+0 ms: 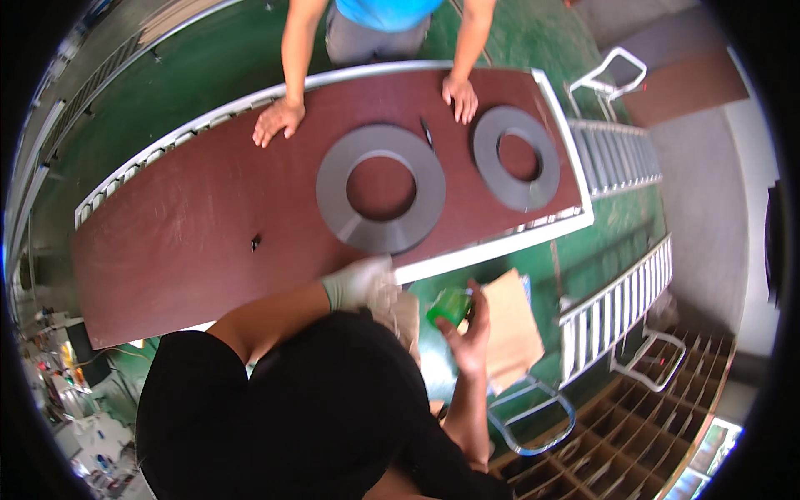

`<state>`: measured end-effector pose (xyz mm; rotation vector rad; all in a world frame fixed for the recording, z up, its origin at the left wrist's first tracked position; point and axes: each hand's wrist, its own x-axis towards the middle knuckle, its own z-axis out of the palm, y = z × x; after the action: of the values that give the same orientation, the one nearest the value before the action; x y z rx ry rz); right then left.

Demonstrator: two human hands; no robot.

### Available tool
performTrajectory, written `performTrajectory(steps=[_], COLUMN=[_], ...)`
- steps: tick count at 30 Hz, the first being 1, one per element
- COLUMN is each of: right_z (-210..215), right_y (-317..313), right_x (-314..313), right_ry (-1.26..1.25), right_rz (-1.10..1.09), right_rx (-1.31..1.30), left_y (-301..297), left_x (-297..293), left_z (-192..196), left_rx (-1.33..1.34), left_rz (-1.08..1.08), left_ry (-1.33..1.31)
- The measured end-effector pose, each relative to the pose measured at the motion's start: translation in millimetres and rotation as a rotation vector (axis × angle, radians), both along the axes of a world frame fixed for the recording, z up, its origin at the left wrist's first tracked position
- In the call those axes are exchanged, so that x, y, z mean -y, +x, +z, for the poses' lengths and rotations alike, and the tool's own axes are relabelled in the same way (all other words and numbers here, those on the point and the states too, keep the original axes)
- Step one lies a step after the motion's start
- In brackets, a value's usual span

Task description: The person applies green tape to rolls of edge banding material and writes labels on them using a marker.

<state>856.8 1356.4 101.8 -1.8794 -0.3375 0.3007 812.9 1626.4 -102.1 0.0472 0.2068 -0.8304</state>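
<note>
green thing (450, 307) is sitting in the right hand (472, 335), just below and right of the middle of the frame. it is shiny and a bit see-through, and blur is hiding what kind of thing it is. the thumb and fingers are pinching it — the thumb below, a finger going up the right side.

the left hand (358, 283) is wearing a pale glove with a green cuff. it is reaching in near the middle, by the low edge of the brown table (183, 208). crumpled tan stuff (395, 307) is hanging just beside it, but the fingers are blurry, so i cannot tell if they are holding it.

on the table, a big gray ring (333, 183) is lying flat in the middle, and a smaller gray ring (492, 158) is lying to its right. a thin black stick (427, 133) is lying between their tops. a small black thing (256, 242) is resting left of the middle.

at the top, a person in a blue shirt (387, 12) is leaning over, with both hands resting on the table — fingers spread. a tan sheet (511, 329) is showing right of the green thing.
</note>
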Motion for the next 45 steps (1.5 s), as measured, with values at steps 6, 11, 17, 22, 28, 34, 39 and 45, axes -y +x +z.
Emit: performTrajectory(steps=[6,11,17,22,28,34,39,45], right_z=[10.7,32.7,45.9,43.1,20.9,-92.5,-197.3,-197.6], right_y=[-5.8,6.1,7.6,1.2,-3.2,-13.3,-23.3,-24.4], right_x=[-24.3,-37.7,-27.8,-29.8,-23.0,-23.7,-53.5,-60.7], right_ry=[0.246,0.226,0.026,-0.207,-0.433,-0.508,-0.670,-0.629], right_rz=[0.044,0.058,0.006,0.013,-0.030,-0.012,0.036,-0.078], right_rx=[-0.201,0.005,0.147,0.247,0.298,0.129,0.051,0.040], left_y=[15.8,25.2,46.5,53.0,66.0,121.4,161.0,151.0], left_x=[39.7,28.1,-18.4,-56.3,-80.2,-95.8,-71.7,-54.5], left_z=[66.8,112.5,141.4,119.1,121.9,96.8,44.8,-7.2], left_rx=[-0.141,0.189,0.218,0.299,0.506,0.922,1.243,1.225], left_rz=[-0.244,0.046,0.398,0.342,0.100,-0.234,-0.452,-0.411], left_ry=[0.204,0.266,0.301,0.544,0.878,1.623,2.199,2.340])
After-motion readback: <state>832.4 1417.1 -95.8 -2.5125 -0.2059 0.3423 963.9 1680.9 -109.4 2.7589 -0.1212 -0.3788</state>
